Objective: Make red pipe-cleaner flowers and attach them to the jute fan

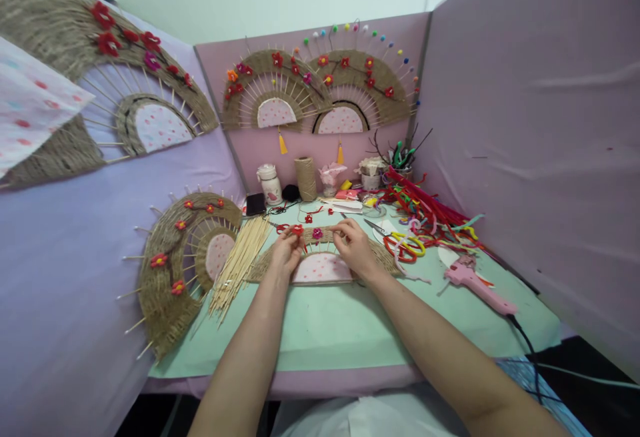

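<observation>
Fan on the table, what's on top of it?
On the fan sit a red flower and a pink flower. The left hand and right hand rest on it, hiding whatever lies beneath them.

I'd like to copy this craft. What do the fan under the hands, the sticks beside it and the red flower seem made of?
Fan: coarse brown twine, probably jute, matt, woven round thin spokes; pale pink dotted centre, paper or fabric. Sticks: pale bare wood or bamboo, thin and straight. Red flower: fuzzy, likely pipe cleaner.
</observation>
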A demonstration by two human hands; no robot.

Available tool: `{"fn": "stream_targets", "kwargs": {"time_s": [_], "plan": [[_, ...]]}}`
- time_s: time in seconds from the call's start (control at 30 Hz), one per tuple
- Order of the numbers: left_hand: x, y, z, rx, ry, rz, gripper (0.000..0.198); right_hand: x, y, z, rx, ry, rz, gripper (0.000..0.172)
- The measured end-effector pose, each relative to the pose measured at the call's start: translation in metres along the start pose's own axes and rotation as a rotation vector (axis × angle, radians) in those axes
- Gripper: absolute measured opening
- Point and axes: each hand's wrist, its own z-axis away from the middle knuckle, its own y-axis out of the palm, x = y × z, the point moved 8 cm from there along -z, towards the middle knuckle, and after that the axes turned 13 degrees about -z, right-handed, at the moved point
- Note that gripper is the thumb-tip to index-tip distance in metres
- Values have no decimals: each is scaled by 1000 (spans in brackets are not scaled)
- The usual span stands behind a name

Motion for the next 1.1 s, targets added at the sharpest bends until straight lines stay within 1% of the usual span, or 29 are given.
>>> {"fn": "stream_targets", "kwargs": {"time_s": [0.07, 0.13, 0.3, 0.43, 0.53, 0.6, 0.7, 0.77, 0.87, 0.93, 1.0, 1.03, 1.1], "plan": [[-9, -15, -6, -95, 41, 35, 27, -3, -3, -1, -16, 27, -2, 17], [-12, -22, -10, -128, 42, 63, 26, -7, -4, -1, -16, 48, -4, 17], [-3, -15, -11, -107, -43, 113, 24, -13, -8, -2, -46, 66, -4, 17], [0, -15, -7, -173, -97, 126, 18, -13, -14, -4, -89, 66, 16, 17], [-3, -15, -3, -196, -90, 99, 10, -13, -16, -5, -104, 71, 24, 17], [-6, -13, 0, -198, -51, 29, 7, -14, -18, -6, -116, 84, 16, 18], [-12, -6, 6, -189, 17, -119, 17, -17, -24, -8, -152, 98, 4, 18], [-21, 0, 13, -186, 86, -180, 20, -18, -29, -9, -183, 94, 7, 18], [-45, 14, 25, -163, 215, -267, 17, -18, -35, -11, -220, 76, 1, 19], [-64, 26, 31, -122, 296, -352, 16, -18, -37, -11, -234, 75, -13, 19], [-80, 37, 30, -90, 357, -441, 16, -18, -38, -12, -236, 76, -22, 19], [-85, 41, 27, -71, 370, -493, 17, -18, -37, -12, -236, 74, -24, 19], [-86, 47, 14, -38, 366, -618, 18, -16, -37, -13, -231, 66, -28, 18]]}}
